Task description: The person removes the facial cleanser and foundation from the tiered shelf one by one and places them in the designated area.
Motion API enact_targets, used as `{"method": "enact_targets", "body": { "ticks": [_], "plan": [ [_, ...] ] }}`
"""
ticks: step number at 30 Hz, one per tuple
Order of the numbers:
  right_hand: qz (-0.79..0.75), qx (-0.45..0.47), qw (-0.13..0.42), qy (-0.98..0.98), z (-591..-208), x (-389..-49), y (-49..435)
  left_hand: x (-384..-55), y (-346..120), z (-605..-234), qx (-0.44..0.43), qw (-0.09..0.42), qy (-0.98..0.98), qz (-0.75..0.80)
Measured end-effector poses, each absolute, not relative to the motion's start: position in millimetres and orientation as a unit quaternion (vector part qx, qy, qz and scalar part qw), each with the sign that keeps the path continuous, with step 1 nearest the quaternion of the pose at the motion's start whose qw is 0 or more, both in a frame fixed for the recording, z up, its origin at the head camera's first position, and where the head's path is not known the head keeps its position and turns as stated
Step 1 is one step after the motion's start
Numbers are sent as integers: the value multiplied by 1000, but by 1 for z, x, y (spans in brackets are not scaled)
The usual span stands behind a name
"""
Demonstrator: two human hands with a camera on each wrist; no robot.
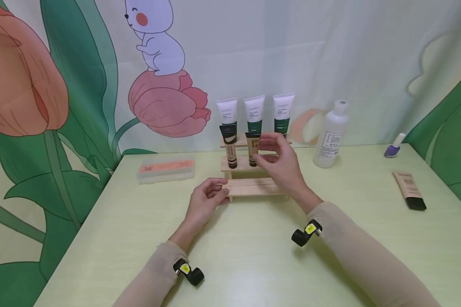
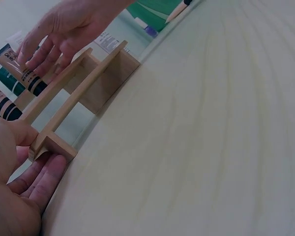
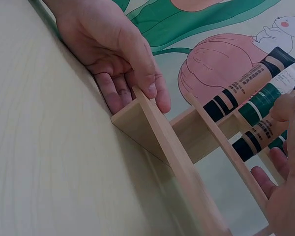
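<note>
At the centre of the head view, the left hand (image 1: 206,198) pinches the left end of the lowest step of a pale wooden three-step rack (image 1: 255,187) on the light yellow-green counter (image 1: 249,251). The right hand (image 1: 282,164) pinches a slim beige, black-ended tube (image 1: 252,147), upright on the middle step; a beige-and-black tube (image 1: 230,153) stands just left. Behind are three white-and-green tubes (image 1: 255,111); right of centre, a translucent white bottle (image 1: 330,138).
</note>
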State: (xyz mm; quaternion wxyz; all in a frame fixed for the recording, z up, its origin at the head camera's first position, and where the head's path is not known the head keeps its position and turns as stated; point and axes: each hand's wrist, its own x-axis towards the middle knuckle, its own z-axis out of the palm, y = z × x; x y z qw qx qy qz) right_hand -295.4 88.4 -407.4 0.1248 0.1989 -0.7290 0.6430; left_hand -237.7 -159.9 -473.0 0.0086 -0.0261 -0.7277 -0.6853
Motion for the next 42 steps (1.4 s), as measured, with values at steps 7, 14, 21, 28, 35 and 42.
{"method": "enact_targets", "body": {
  "ticks": [7,14,21,28,35,42],
  "plan": [
    [627,192,132,-743,-409,-299,81,-237,-160,-472,-24,8,-727,-686],
    [627,188,132,-744,-409,-299,77,-236,-160,-470,-20,7,-731,-682],
    [617,190,134,-752,-407,-299,72,-235,-160,-468,-23,9,-730,-683],
    [613,185,145,-755,-402,-293,78,-236,-160,-470,-25,8,-730,-682],
    [607,173,162,-758,-401,-286,101,-235,-158,-472,-22,4,-727,-686],
    [614,171,197,-745,-394,-281,131,-235,-159,-472,-25,9,-730,-683]
  ]
}}
